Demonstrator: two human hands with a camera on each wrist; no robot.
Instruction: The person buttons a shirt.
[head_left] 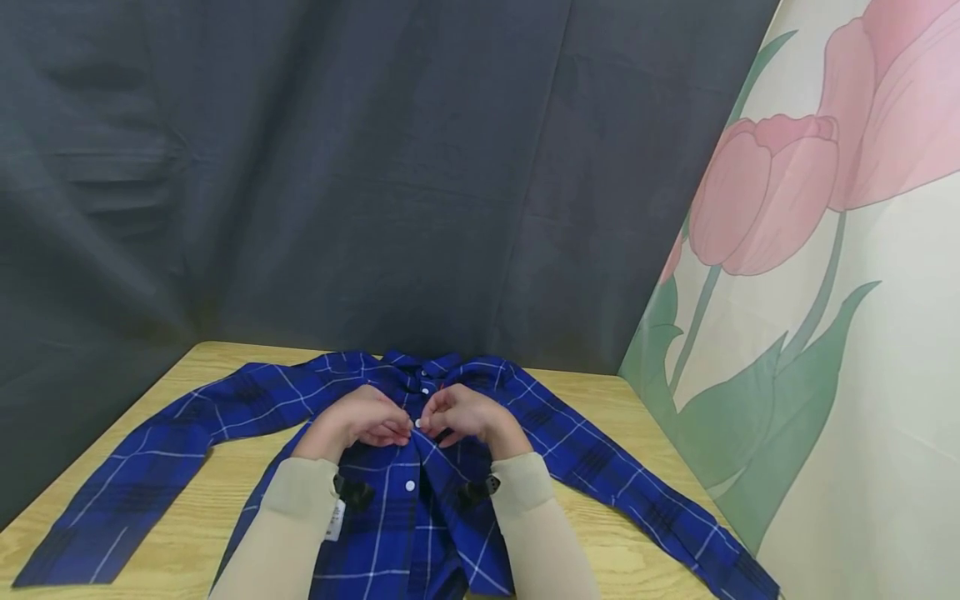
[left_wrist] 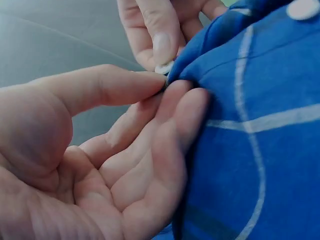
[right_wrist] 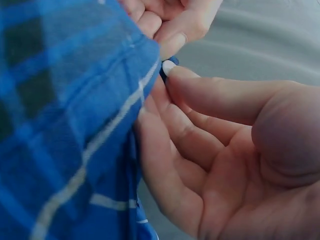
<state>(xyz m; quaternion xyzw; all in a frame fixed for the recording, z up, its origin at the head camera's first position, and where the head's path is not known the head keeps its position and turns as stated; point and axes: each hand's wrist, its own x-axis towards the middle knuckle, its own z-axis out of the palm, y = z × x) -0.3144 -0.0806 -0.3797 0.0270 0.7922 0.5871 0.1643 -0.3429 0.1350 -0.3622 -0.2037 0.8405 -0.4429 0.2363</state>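
A blue plaid long-sleeved shirt point(head_left: 375, 546) lies spread out, front up, collar at the far side. Both hands meet at its front placket, below the collar. My left hand point(head_left: 375, 417) pinches the placket's edge between thumb and fingertips. Opposite it, my right hand point(head_left: 465, 414) pinches a small white button point(right_wrist: 169, 66), its thumb tip pressed against the button's side. In the left wrist view the same button point(left_wrist: 164, 67) shows between the two thumbs. Fabric and fingers hide the buttonhole. Another white button point(head_left: 409, 485) sits lower on the placket.
The shirt lies on a wood-grain table point(head_left: 592, 517), its sleeves spread to both sides. Two more buttons point(head_left: 425, 391) show near the collar. A white label point(head_left: 335, 521) lies by the left wrist. A dark curtain point(head_left: 360, 183) hangs behind; a tulip-patterned panel point(head_left: 862, 375) stands right.
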